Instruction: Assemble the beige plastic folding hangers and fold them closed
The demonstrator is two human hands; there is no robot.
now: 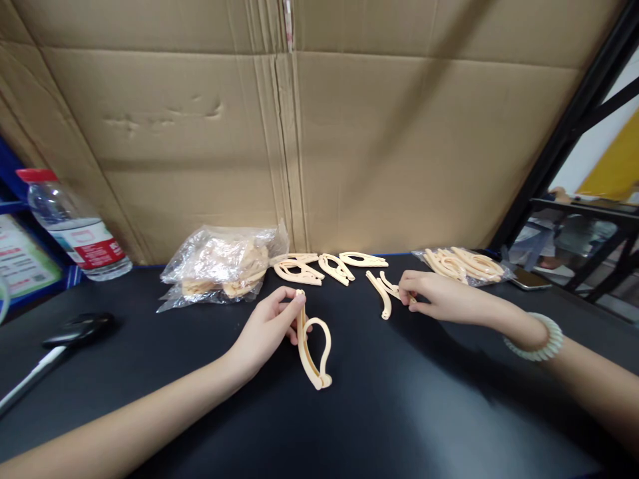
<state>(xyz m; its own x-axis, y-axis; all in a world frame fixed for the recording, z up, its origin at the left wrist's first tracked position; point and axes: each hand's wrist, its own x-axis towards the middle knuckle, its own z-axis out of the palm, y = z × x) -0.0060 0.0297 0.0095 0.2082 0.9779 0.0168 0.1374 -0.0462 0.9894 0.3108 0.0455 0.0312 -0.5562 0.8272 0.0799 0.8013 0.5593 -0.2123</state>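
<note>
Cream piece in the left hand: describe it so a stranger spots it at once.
Face the cardboard wall; over the black tabletop before it is the left hand. It holds a cream bar with a loop. Unlike the looped pieces lying by the cardboard, this one is held.

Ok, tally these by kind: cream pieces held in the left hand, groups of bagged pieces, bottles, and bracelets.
Cream piece held in the left hand: 1
Bagged pieces, left group and right group: 2
Bottle: 1
Bracelet: 1
Total: 5

Soft glare on black tabletop (429,412)
</note>
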